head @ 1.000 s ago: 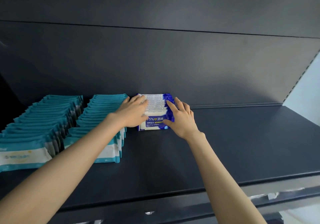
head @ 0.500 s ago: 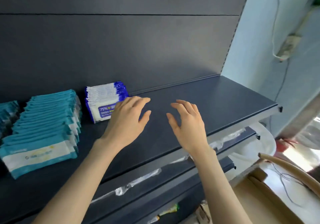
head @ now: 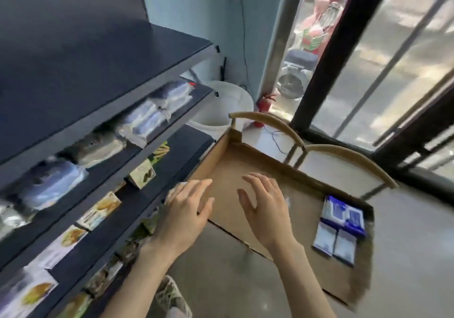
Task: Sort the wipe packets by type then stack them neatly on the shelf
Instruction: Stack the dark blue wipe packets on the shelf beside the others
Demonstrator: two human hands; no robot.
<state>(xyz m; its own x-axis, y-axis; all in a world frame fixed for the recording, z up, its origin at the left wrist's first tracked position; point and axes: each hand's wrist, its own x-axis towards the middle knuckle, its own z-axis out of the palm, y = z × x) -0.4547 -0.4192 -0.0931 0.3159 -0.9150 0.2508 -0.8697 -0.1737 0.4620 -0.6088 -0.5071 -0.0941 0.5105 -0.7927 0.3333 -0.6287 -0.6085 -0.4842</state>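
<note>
no longer above the dark metal shelf (head: 98, 54), our left hand (head: 183, 215) and right hand (head: 264, 213) now hang over the shallow brown cardboard box (head: 226, 167). both hold nothing, fingers spread and relaxed. a few blurred blue-and-white wipe packets (head: 341, 226) lie in the box's right end, well apart from our hands.
</note>
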